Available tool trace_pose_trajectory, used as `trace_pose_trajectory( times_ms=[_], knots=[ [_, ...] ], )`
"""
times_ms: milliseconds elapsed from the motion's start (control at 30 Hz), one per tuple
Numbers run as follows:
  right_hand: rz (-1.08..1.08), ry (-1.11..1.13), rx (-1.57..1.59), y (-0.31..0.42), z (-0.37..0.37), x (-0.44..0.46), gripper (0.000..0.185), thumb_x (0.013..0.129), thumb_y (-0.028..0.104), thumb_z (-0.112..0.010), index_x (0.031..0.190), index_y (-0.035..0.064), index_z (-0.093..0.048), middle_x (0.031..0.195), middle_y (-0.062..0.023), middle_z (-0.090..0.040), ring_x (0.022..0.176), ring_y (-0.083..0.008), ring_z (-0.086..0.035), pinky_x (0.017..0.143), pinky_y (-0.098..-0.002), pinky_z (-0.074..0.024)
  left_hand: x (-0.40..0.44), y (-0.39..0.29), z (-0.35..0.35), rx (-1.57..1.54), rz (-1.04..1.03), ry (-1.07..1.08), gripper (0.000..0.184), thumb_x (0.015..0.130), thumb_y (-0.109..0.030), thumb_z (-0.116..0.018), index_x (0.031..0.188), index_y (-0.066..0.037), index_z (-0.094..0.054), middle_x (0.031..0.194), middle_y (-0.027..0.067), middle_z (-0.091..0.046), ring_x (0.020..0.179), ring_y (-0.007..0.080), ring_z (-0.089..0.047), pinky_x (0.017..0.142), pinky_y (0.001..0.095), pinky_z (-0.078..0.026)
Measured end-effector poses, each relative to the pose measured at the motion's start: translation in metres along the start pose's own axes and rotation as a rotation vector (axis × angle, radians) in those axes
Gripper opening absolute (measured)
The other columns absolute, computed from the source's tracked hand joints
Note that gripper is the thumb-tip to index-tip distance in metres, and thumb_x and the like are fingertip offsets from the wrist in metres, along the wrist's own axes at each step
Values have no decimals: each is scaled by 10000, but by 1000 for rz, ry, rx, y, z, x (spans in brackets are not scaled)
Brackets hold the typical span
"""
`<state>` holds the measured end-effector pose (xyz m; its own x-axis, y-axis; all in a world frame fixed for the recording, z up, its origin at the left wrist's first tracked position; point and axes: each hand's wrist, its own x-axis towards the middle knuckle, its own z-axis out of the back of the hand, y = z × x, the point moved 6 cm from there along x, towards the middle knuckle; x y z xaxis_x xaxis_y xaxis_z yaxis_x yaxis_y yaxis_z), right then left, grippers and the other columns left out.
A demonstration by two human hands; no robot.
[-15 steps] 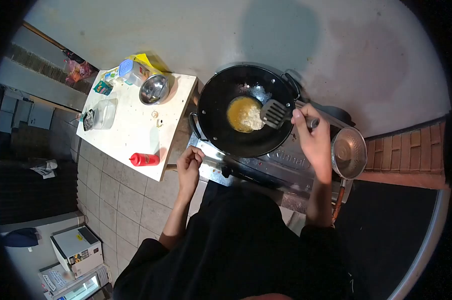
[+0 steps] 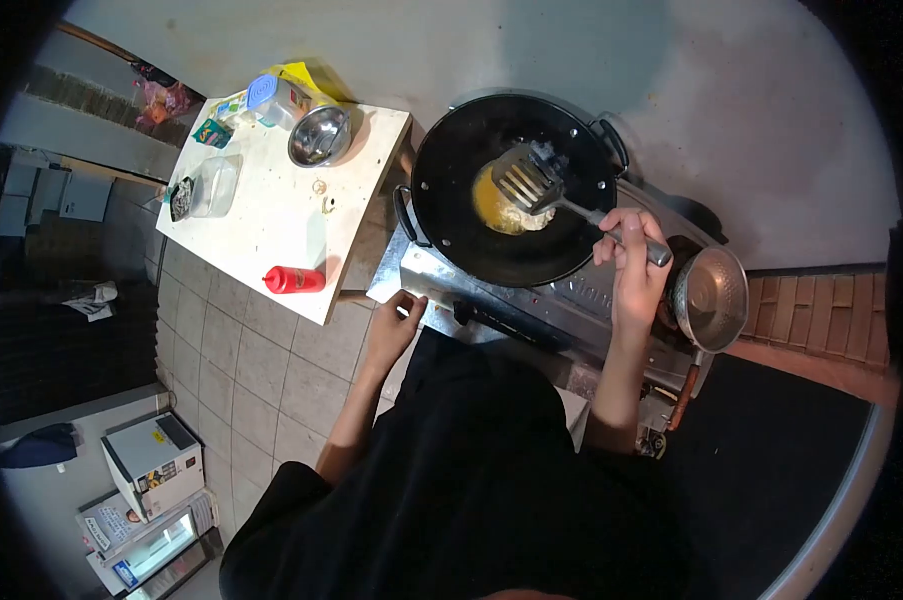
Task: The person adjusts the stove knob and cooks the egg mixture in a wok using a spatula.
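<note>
My right hand (image 2: 631, 262) is closed around the handle of a slotted spatula (image 2: 526, 186). The spatula's head reaches over the middle of a black two-handled wok (image 2: 571, 245), above yellow liquid (image 2: 491, 203) with a pale, whitish mass (image 2: 527, 221) in it. Part of both is hidden by the spatula. Whether the head touches the food, I cannot tell. My left hand (image 2: 395, 322) hangs below the wok's left handle, near the stove's front edge, with its fingers curled in and nothing visible in them.
The wok stands on a metal stove (image 2: 516, 310). Right of it is a hammered metal saucepan (image 2: 713, 298) with a wooden handle. A pale table (image 2: 261, 225) at left bears a steel bowl (image 2: 319, 136), a red squeeze bottle (image 2: 294, 280), a clear container (image 2: 216, 186) and a blue-lidded tub (image 2: 274, 98).
The spatula has swung from the wok's right side to over its middle, covering part of the food. My left hand has shifted slightly right. The whole view has moved a little.
</note>
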<state>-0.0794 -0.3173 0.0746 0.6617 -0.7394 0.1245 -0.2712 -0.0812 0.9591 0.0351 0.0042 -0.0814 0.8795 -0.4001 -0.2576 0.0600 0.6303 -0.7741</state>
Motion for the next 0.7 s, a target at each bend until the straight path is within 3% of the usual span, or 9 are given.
trace_pose_trajectory(
  times_ms=[133, 367, 500, 700],
  knots=[
    [75, -27, 21, 2, -3, -11, 262, 1025, 166, -483, 871, -17, -591, 773, -37, -558, 641, -92, -516, 603, -241, -424, -1, 20, -30, 116, -1, 172, 408, 904, -388, -651, 872, 18, -677, 768, 176, -689, 717, 291, -673, 683, 401, -512],
    [43, -88, 61, -18, -8, -25, 295, 1026, 222, -458, 902, -15, -583, 861, -51, -553, 688, -110, -521, 649, -263, -450, 0, 14, -51, 248, -5, 323, 494, 915, -487, -596, 915, 0, -679, 824, 206, -697, 802, 369, -684, 714, 451, -522],
    [1, -88, 88, -33, -25, -35, 281, 1022, 207, -454, 933, -28, -580, 886, -59, -557, 709, -120, -547, 697, -281, -499, -2, 22, -47, 310, 26, 341, 479, 915, -472, -597, 906, -1, -682, 812, 208, -691, 801, 381, -679, 717, 463, -520],
    [79, 3, -6, -46, -59, -59, 195, 999, 132, -459, 951, -20, -573, 873, -61, -545, 746, -119, -564, 711, -283, -504, -12, 38, -37, 339, -105, 266, 432, 917, -422, -611, 904, 3, -687, 855, 221, -697, 827, 392, -674, 732, 467, -520]
  ],
)
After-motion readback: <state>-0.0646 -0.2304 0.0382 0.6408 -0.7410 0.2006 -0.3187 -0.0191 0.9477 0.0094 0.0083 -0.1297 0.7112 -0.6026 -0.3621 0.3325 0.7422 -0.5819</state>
